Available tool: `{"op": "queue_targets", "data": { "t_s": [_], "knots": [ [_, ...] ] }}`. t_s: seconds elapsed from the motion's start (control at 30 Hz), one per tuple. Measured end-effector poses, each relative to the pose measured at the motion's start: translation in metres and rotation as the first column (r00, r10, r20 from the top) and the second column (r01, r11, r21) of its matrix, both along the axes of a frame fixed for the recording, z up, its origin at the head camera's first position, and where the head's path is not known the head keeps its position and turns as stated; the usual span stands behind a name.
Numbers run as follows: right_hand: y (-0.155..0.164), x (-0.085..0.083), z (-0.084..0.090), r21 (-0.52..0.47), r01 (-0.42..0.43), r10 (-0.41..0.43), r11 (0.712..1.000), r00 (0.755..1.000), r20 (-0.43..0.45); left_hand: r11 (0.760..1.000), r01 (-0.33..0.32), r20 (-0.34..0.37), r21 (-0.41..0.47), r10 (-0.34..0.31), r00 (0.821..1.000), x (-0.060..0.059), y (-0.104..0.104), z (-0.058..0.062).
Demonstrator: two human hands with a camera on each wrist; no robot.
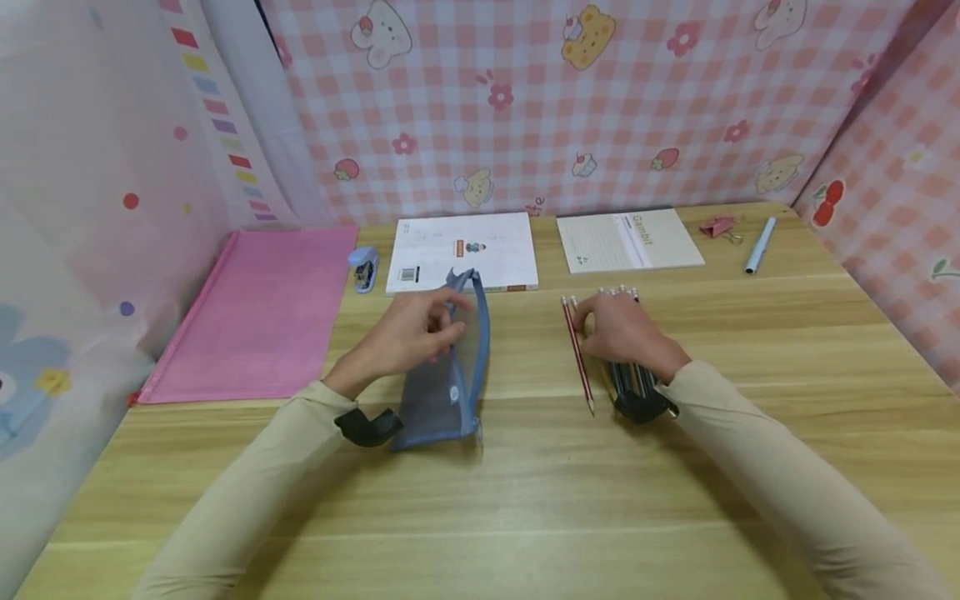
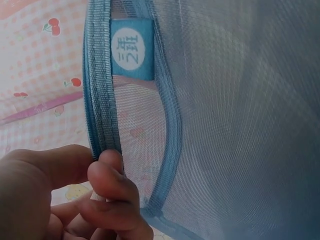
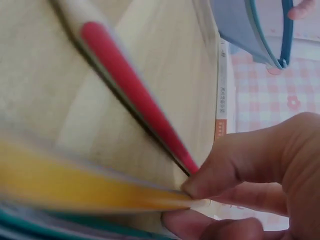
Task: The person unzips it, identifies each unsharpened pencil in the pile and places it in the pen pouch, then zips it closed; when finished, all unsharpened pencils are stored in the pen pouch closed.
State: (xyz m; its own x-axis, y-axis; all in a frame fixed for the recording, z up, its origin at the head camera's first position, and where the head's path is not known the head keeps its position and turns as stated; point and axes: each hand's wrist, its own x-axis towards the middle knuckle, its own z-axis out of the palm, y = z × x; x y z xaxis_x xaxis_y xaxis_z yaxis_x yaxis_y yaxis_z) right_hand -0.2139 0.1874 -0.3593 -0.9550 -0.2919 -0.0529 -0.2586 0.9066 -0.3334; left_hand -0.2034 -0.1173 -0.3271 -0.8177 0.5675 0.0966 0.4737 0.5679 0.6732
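The work looks to be near its start: the pencils (image 1: pixel 609 333) still lie in a row on the wooden surface (image 1: pixel 525 500), and the mesh pouch (image 1: pixel 442 367) appears to hold nothing yet, so getting them inside is all still to do, as far as I can judge. The left hand (image 1: pixel 408 333) pinches the zipper edge of the pouch between thumb and curled fingers, holding it up off the surface with its mouth open. The pouch is blue-grey see-through netting with a blue zipper band and a small blue label sewn inside; it stands left of centre, just in front of a white booklet (image 1: pixel 465 250). The right hand (image 1: pixel 622 329) lies over the row of pencils to the right, fingers curled and pinching at a yellow one and a red one in the wrist view. One red pencil (image 1: pixel 577 354) lies just to the left of that hand, apart from the bunch.
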Motion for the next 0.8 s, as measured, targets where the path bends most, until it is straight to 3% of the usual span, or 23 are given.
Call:
{"op": "queue_targets", "data": {
  "t_s": [0.2, 0.37, 0.5, 0.73, 0.8],
  "knots": [
    [0.001, -0.003, 0.007, -0.187, 0.026, -0.014, 0.982, 0.998, 0.061, 1.0, -0.002, -0.004, 0.016, 0.002, 1.0, 0.0, -0.001, 0.002],
    [-0.009, 0.0, 0.011, -0.426, 0.076, -0.019, 0.901, 0.99, 0.136, 0.999, 0.009, 0.001, 0.032, -0.009, 1.0, 0.002, 0.0, -0.001],
    [-0.024, 0.004, 0.014, -0.606, 0.122, -0.003, 0.786, 0.981, 0.194, 0.999, 0.012, 0.005, 0.045, -0.012, 1.0, 0.003, 0.001, -0.002],
    [-0.054, 0.007, 0.013, -0.848, 0.181, 0.02, 0.498, 0.975, 0.22, 0.998, 0.016, 0.001, 0.057, -0.016, 1.0, 0.002, 0.003, -0.003],
    [-0.064, 0.007, 0.012, -0.883, 0.179, 0.0, 0.433, 0.98, 0.199, 0.998, 0.016, -0.007, 0.057, -0.015, 1.0, 0.002, 0.004, -0.002]
  ]
}}
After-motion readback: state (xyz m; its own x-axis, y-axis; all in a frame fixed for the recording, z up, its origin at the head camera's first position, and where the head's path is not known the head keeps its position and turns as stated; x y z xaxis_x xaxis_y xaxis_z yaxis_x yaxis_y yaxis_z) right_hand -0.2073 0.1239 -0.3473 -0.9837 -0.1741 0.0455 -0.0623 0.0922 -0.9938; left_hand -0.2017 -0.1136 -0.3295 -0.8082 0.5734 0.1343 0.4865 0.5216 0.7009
